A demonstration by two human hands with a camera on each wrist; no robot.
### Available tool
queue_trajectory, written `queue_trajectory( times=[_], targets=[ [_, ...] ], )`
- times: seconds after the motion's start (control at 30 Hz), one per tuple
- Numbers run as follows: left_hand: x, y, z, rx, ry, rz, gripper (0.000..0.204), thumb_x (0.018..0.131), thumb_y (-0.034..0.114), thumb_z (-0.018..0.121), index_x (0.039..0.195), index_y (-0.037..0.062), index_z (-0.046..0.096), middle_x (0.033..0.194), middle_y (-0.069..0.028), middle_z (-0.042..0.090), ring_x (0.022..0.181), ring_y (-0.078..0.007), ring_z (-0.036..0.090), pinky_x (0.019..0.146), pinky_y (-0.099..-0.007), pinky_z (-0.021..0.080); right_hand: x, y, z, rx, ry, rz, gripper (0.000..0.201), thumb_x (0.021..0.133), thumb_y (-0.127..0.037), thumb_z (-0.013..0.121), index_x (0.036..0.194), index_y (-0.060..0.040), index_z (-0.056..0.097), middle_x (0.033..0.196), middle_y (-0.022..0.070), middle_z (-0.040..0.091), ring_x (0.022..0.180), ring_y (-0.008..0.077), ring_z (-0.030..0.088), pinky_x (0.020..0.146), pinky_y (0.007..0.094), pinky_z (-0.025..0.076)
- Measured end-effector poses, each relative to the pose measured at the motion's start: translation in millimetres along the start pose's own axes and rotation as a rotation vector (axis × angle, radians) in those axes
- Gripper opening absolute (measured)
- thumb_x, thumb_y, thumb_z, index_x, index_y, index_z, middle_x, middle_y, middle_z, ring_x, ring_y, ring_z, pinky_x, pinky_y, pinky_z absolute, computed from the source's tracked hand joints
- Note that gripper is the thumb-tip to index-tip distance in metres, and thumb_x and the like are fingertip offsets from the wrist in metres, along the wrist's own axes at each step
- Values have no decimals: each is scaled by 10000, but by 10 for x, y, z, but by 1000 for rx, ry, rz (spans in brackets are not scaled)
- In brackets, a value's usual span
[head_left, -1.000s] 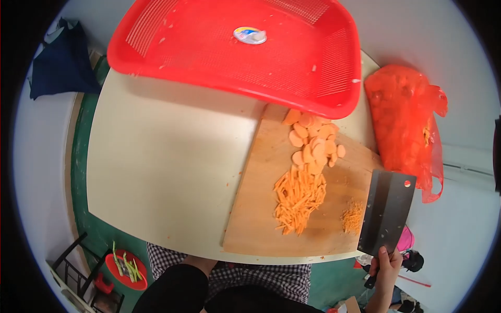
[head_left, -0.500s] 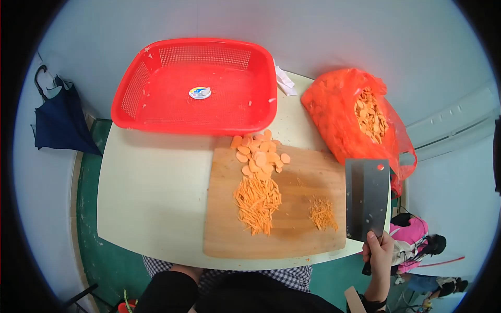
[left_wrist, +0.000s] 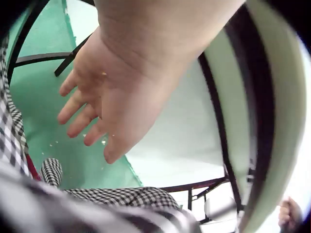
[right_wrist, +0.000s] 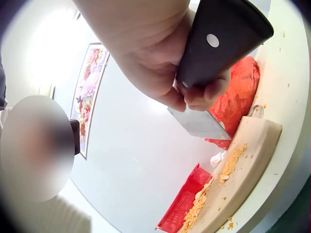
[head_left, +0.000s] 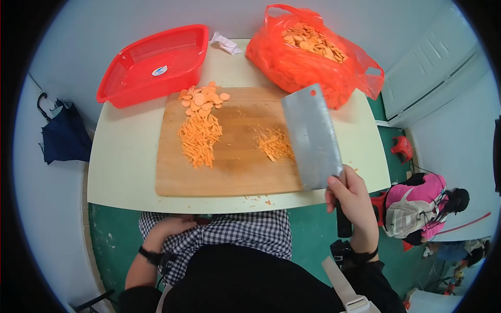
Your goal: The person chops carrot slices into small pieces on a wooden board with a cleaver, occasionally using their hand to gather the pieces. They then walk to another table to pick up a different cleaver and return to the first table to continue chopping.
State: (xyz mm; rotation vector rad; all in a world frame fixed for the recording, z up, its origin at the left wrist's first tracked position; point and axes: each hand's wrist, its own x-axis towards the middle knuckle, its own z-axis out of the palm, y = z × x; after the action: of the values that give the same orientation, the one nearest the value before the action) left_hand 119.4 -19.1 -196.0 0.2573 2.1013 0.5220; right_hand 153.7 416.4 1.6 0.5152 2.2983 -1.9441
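Observation:
My right hand [head_left: 350, 198] grips a cleaver by its dark handle [right_wrist: 218, 43], thumb near the base of the blade [head_left: 313, 141]. The broad blade slants over the right edge of a wooden cutting board [head_left: 235, 180]. On the board lie a small heap of finely chopped carrot [head_left: 274, 144], a pile of carrot strips [head_left: 200, 138] and overlapping round carrot slices [head_left: 201, 99]. My left hand [head_left: 175, 225] is down at the checked apron, below the table's front edge. In the left wrist view its fingers [left_wrist: 80, 114] are loosely extended, holding nothing.
A red plastic basket [head_left: 156, 78] stands at the back left, a red plastic bag [head_left: 302, 68] of carrot slices at the back right. Crumpled paper [head_left: 225, 43] lies between them. A person in pink [head_left: 417, 198] sits at right. An umbrella [head_left: 63, 133] hangs at left.
The head view has swung, bringing the bag and the lap more into sight. The cleaver has moved left from beside the board to overlap its edge, and tilted. The left hand has come into view.

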Motion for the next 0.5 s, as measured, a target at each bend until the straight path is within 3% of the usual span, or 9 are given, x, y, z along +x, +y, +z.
queue_trajectory(
  times=[0.1, 0.27, 0.3, 0.37, 0.5],
  targets=[
    [-692, 438, -233, -43, -112, -41, 369, 908, 347, 596, 1101, 36, 645, 1047, -111, 681, 982, -212, 632, 872, -324, 480, 24, 23, -87, 29, -102, -1, 144, 954, -145, 520, 974, -3, 507, 612, 22, 536, 458, 85, 495, 437, 220, 404],
    [-1347, 1466, -768, -226, 125, 266, 278, 865, 228, 659, 1057, 28, 654, 940, -97, 680, 904, -215, 640, 828, -316, 496, 33, 115, -155, 47, -69, -107, 229, 953, -131, 502, 1127, 17, 514, 647, 29, 529, 455, 78, 470, 427, 216, 397],
    [-1352, 1668, -868, -260, 174, 285, 262, 851, 199, 674, 1049, 29, 653, 936, -94, 676, 895, -209, 637, 825, -312, 494, 25, 132, -150, 51, -79, -114, 229, 953, -131, 502, 1127, 17, 514, 647, 29, 529, 455, 78, 470, 427, 216, 397],
    [-1219, 1953, -1023, 37, 421, 493, 286, 803, 168, 701, 1045, 27, 643, 928, -101, 655, 916, -228, 626, 848, -325, 484, 7, 166, -141, 81, -17, -118, 287, 954, -124, 493, 1200, 24, 503, 651, 25, 521, 462, 74, 463, 428, 215, 398],
    [-697, 2504, -1247, 325, 509, 648, 455, 719, 199, 724, 1119, 27, 592, 1046, -132, 573, 1071, -296, 535, 934, -380, 443, -86, 240, -162, 80, -27, -94, 295, 950, -119, 497, 1211, 20, 509, 653, 25, 522, 475, 71, 471, 433, 214, 404]
  ],
)
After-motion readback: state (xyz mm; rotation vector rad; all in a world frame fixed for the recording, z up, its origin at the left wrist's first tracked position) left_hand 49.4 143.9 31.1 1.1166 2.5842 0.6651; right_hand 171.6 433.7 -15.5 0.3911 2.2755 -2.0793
